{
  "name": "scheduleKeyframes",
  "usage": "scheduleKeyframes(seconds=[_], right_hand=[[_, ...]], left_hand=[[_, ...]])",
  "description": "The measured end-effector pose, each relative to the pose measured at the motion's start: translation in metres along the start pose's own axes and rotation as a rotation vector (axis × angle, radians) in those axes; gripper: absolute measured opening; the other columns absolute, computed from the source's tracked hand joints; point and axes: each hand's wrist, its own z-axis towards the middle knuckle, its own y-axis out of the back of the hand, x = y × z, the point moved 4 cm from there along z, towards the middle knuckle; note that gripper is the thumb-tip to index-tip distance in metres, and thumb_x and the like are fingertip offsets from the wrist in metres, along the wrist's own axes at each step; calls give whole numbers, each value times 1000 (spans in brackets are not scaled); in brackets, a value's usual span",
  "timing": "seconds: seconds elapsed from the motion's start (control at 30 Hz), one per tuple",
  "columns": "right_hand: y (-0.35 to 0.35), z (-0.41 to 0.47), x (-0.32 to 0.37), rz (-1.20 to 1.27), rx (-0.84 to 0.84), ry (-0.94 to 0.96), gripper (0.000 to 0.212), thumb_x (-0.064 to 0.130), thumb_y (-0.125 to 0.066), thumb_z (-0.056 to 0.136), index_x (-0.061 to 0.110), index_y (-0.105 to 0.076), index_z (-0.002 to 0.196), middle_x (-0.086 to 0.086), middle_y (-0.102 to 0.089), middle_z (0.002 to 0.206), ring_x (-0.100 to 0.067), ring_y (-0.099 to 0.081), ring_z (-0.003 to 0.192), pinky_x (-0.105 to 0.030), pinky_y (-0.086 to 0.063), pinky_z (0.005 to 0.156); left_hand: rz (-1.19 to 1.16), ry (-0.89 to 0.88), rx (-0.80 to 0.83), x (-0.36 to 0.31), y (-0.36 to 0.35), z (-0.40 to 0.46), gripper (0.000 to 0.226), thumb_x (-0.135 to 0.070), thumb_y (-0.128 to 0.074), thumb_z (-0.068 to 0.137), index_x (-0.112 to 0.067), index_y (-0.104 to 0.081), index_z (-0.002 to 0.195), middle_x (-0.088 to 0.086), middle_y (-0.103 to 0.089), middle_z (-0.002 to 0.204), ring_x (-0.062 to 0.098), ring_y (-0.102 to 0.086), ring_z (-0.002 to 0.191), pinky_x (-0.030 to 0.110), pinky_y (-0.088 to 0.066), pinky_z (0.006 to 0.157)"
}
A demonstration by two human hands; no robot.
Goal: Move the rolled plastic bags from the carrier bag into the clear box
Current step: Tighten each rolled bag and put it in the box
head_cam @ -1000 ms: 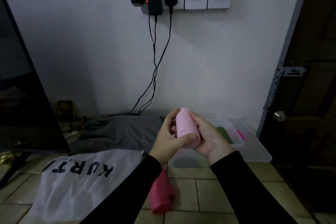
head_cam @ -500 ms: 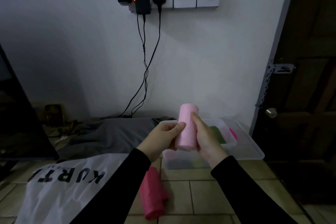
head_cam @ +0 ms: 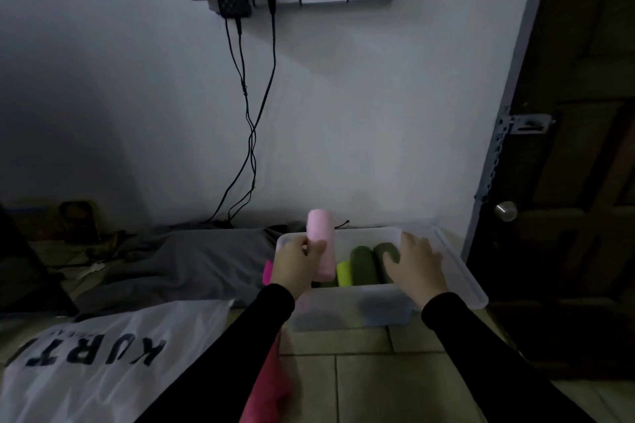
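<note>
Pinching the pink roll upright, my left hand holds it over the box at lower centre, ready to slot in; my right hand, fingers spread, touches the green rolls, probably clearing space.

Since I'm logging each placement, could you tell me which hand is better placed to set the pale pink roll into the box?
Left hand: it already grips the pale pink roll over the clear box.

I see two hands, one clear box, one white bag and six rolls.
</note>
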Motion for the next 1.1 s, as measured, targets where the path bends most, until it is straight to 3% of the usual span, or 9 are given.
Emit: scheduleKeyframes(seconds=[0.1,0.2,0.33,0.53,0.67,0.73,0.83,0.93,1.1], right_hand=[[-11,7,-12,-78,79,-20,60,39,-44,91,6,-32,139,-11,-43,140,-31,-40,126,-47,-34,104],[-18,8,-19,-18,78,-29,66,36,-48,89,4,-28,143,-11,-39,144,-30,-42,127,-46,-34,106],[-21,6,-19,100,84,-24,75,33,-50,88,3,-17,149,-12,-30,152,-28,-36,134,-41,-34,109],[-22,5,-21,124,69,-8,75,31,-48,89,3,-15,150,-12,-28,153,-28,-33,136,-37,-33,110],[-20,5,-19,118,61,-9,74,31,-48,89,2,-15,150,-11,-27,154,-28,-33,137,-37,-33,108],[-19,5,-18,116,63,-4,75,31,-48,89,2,-14,150,-11,-27,154,-29,-32,137,-37,-33,108],[-19,4,-18,121,55,1,74,30,-49,89,2,-15,149,-12,-29,152,-29,-33,136,-37,-35,108],[-18,3,-18,117,51,0,75,29,-50,88,2,-15,149,-12,-30,151,-29,-34,135,-38,-36,107],[-18,4,-18,117,80,-1,76,29,-50,88,2,-13,149,-12,-28,152,-29,-33,136,-37,-35,107]], left_hand=[[143,44,105,5,-19,2,32,-30,-53,94,-3,-65,82,9,-63,73,18,-52,66,19,-35,59],[284,77,148,8,-28,2,36,-35,-52,93,-3,-68,93,14,-70,89,26,-63,85,29,-43,73],[399,74,110,4,-29,-1,30,-29,-42,96,-12,-57,75,13,-69,86,29,-65,84,36,-51,83],[385,171,69,12,-34,4,30,-38,-42,91,-15,-56,76,0,-56,68,20,-56,70,25,-37,66],[513,162,120,10,-31,6,36,-31,-43,95,-4,-62,110,12,-65,108,28,-60,103,32,-43,85],[576,140,143,4,-31,6,35,-28,-46,93,-5,-60,116,12,-65,116,28,-60,108,31,-44,89],[676,71,229,-11,-33,-2,28,-23,-51,87,-9,-62,109,10,-68,104,29,-64,99,37,-51,89],[825,141,322,-19,-34,-7,16,-23,-50,74,-11,-59,81,6,-64,79,30,-63,84,43,-53,83],[870,78,389,-25,-39,1,30,-24,-47,88,-7,-63,106,12,-68,102,30,-64,98,34,-50,82]])
